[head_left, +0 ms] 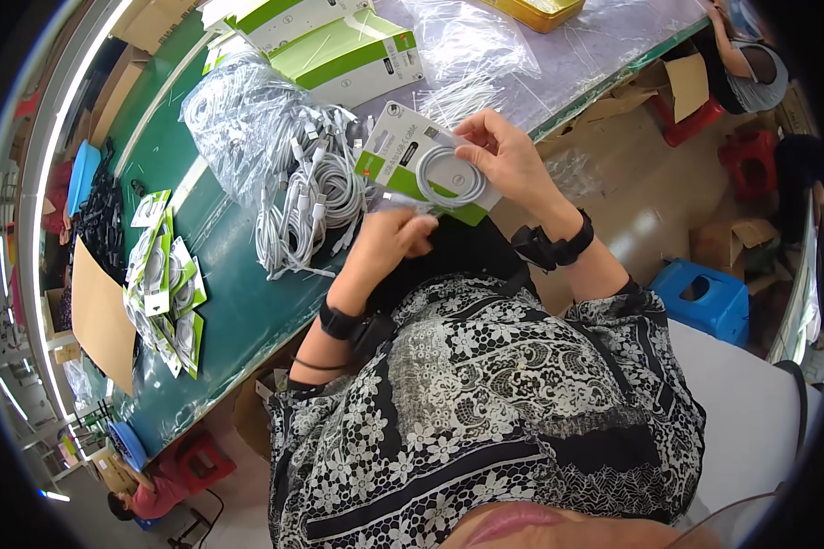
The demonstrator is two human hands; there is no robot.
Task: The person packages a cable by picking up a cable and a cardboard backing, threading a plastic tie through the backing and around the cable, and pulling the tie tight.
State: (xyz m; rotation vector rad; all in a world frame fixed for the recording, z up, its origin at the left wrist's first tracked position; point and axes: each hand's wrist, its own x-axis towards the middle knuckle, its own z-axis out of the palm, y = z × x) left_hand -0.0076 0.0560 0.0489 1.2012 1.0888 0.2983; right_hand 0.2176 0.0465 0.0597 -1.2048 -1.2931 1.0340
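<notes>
my right hand (508, 160) holds a green-and-white card pack with a coiled white cable (428, 166) up over the desk (238, 302) edge, tilted toward me so its face shows; fingers curled and pinching its upper right edge. my left hand (389, 240) sits just below the pack's lower edge, fingers bunched together, touching it or something small, cannot tell which. loose white cables (307, 197) heaped just left; finished packs (165, 293) farther left.
</notes>
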